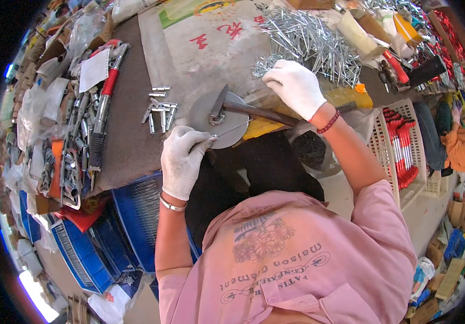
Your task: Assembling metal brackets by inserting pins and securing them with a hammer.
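Observation:
My left hand (181, 162), in a white knit glove, pinches a thin metal rod (232, 129) that points right across a round grey metal disc (197, 114). A hammer (259, 112) lies over the disc, its dark head near the middle and its wooden handle reaching right. Beyond the handle, my gloved right hand (295, 89) is at the near left edge of a heap of shiny metal rods (313, 43). Its fingers are curled together, and what they hold, if anything, is hidden. Several short metal tubes (162, 110) lie left of the disc.
A white printed sack (184, 54) covers the bench's far part. Tools and sockets (81, 119) crowd the left side. At right stands a cream plastic crate (383, 156) with red-handled tools. Blue bins (135, 210) sit lower left. A person in orange (464, 146) is far right.

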The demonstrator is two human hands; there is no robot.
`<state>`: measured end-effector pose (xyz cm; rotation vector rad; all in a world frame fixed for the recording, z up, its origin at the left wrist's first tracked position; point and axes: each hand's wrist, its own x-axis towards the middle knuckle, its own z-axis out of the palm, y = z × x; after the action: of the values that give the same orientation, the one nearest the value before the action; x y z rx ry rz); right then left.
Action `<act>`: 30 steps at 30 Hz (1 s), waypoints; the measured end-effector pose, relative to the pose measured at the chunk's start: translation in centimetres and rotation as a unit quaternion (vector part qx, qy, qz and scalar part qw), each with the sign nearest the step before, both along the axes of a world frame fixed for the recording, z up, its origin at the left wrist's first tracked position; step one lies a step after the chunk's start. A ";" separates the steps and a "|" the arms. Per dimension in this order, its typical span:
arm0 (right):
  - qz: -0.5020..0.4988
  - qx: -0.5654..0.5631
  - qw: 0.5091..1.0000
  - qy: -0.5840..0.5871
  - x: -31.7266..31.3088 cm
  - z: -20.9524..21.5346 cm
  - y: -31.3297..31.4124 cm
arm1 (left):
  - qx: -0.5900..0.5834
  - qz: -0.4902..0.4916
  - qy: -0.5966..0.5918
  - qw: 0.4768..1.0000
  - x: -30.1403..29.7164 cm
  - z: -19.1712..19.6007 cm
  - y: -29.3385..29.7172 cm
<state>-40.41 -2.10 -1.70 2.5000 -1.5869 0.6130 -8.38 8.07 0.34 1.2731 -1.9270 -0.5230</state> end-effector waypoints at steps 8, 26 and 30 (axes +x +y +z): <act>0.026 0.126 0.991 -0.022 0.1 1.8 -1.2 | -0.005 -0.004 0.002 1.000 0.2 -0.4 -0.1; 0.180 0.092 0.962 -0.184 10.5 2.4 5.8 | 0.027 0.021 -0.010 0.999 0.3 -1.0 0.1; 0.181 0.135 0.957 -0.181 11.2 2.4 5.9 | -0.010 0.030 -0.023 0.999 0.4 -1.0 0.2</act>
<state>-29.26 3.83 0.70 3.0649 -1.3975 1.0113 -8.02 8.29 -0.68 1.3360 -1.9212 -0.4458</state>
